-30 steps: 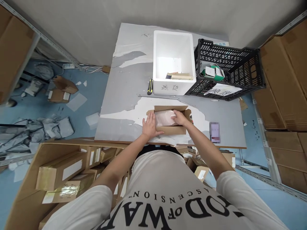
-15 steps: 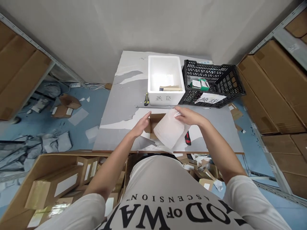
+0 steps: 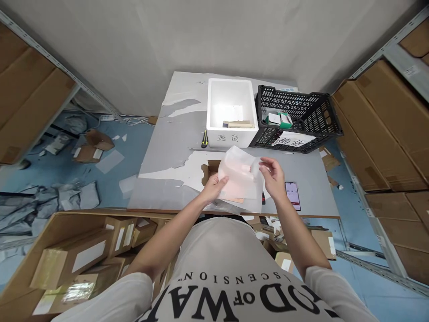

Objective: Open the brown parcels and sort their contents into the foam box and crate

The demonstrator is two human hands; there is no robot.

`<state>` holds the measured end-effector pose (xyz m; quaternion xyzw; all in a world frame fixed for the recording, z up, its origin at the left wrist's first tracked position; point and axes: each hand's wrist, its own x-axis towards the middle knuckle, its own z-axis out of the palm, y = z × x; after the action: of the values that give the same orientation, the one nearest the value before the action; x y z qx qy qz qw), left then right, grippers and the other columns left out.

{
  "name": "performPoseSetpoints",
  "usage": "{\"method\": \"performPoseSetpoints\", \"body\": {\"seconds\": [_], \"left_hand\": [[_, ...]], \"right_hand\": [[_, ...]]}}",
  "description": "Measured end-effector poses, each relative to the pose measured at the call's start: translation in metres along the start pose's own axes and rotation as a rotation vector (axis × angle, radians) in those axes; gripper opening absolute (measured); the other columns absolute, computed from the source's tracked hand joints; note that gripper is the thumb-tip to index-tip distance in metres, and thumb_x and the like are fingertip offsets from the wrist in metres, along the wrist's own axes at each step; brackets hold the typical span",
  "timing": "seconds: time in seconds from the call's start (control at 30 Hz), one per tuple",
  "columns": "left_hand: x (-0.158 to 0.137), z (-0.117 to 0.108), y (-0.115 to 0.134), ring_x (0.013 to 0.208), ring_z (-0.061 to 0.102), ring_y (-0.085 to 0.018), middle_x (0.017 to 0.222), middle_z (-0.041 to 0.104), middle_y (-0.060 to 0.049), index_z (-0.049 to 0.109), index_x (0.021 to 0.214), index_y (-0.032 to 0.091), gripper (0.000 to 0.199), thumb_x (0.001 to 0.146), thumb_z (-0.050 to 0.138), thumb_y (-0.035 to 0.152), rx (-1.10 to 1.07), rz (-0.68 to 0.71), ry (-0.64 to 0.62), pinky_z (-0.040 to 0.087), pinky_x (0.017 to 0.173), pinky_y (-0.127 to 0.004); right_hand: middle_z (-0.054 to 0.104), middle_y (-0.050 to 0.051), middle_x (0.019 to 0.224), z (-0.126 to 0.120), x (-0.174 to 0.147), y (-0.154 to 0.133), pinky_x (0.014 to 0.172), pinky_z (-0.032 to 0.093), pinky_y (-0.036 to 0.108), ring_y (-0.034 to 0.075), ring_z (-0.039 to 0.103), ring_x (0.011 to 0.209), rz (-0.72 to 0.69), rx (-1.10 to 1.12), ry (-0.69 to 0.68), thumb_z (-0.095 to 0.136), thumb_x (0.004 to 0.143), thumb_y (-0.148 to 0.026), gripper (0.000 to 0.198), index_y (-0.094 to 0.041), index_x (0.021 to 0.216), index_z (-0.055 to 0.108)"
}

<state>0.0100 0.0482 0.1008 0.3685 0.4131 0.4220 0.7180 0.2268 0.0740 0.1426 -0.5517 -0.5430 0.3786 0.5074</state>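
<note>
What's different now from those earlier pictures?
The white wrapping came up out of the cardboard box and has been opened out more. The left hand, at the box's end before, now holds the wrapping's left edge; the right hand is at its right edge. The white bin, black crate and yellow knife stayed put.

Your shirt [image 3: 228, 237] is lettered, upside down from your view: "SCENSION" with a small TM, its first letter lost in a fold, then a larger "OD OF WA", cut at both ends. The white box [image 3: 246, 139] bears handwritten black characters, 退货, the first blurred; the paper [image 3: 294, 139] on your black crate [image 3: 331, 133] reads 换货. Your phone [image 3: 292, 199] shows faint digits, apparently 00:14:33. Carton labels [image 3: 89, 256] are too small to read.
</note>
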Motion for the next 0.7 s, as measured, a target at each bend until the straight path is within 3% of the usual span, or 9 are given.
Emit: {"method": "performPoseSetpoints", "body": {"seconds": [0.07,0.17,0.3,0.4,0.5,0.7], "left_hand": [[0.0,0.005,-0.002,0.088,0.066,-0.022,0.099,0.071,-0.01,0.06,0.114,0.013,0.058,0.073,0.069,0.054,-0.036,-0.008,-0.004,0.05,0.081,-0.034],[0.002,0.016,-0.011,0.092,0.066,-0.022,0.101,0.071,-0.01,0.06,0.112,0.014,0.058,0.071,0.07,0.054,-0.052,-0.027,-0.016,0.05,0.083,-0.034],[0.004,0.028,-0.026,0.087,0.065,-0.02,0.101,0.07,-0.01,0.062,0.107,0.014,0.055,0.072,0.07,0.056,-0.056,-0.071,-0.067,0.05,0.08,-0.031],[0.006,0.031,-0.038,0.082,0.065,-0.019,0.098,0.071,-0.01,0.063,0.107,0.013,0.059,0.07,0.07,0.058,-0.044,-0.119,-0.085,0.05,0.076,-0.03],[0.005,0.032,-0.055,0.074,0.064,-0.017,0.088,0.071,-0.008,0.066,0.098,0.012,0.059,0.067,0.07,0.062,0.016,-0.201,-0.087,0.05,0.068,-0.028],[0.007,0.032,-0.101,0.071,0.065,-0.02,0.08,0.072,-0.005,0.07,0.08,0.015,0.041,0.064,0.074,0.053,0.214,-0.42,-0.239,0.051,0.066,-0.031]], "right_hand": [[0.064,0.006,0.098,-0.006,-0.018,0.007,0.074,0.052,0.034,0.017,0.062,0.08,0.128,0.086,0.001,0.06,0.079,-0.039,0.029,-0.024,0.104,0.059],[0.067,0.004,0.09,-0.007,-0.042,0.013,0.075,0.053,0.034,0.018,0.064,0.081,0.27,0.149,-0.14,0.069,0.07,-0.037,0.034,-0.024,0.1,0.061],[0.071,0.003,0.092,-0.007,-0.058,0.016,0.076,0.054,0.036,0.021,0.066,0.086,0.37,0.18,-0.192,0.078,0.059,-0.033,0.041,-0.024,0.095,0.062],[0.072,0.003,0.089,-0.018,-0.057,0.023,0.073,0.055,0.036,0.022,0.067,0.084,0.409,0.182,-0.192,0.076,0.062,-0.036,0.036,-0.023,0.093,0.062],[0.073,0.004,0.09,-0.04,-0.051,0.038,0.074,0.055,0.036,0.021,0.067,0.083,0.401,0.153,-0.141,0.071,0.069,-0.041,0.032,-0.023,0.094,0.063],[0.072,0.008,0.099,-0.08,-0.038,0.061,0.079,0.054,0.038,0.022,0.067,0.09,0.35,0.095,0.167,0.069,0.072,-0.044,0.036,-0.021,0.099,0.061]]}}
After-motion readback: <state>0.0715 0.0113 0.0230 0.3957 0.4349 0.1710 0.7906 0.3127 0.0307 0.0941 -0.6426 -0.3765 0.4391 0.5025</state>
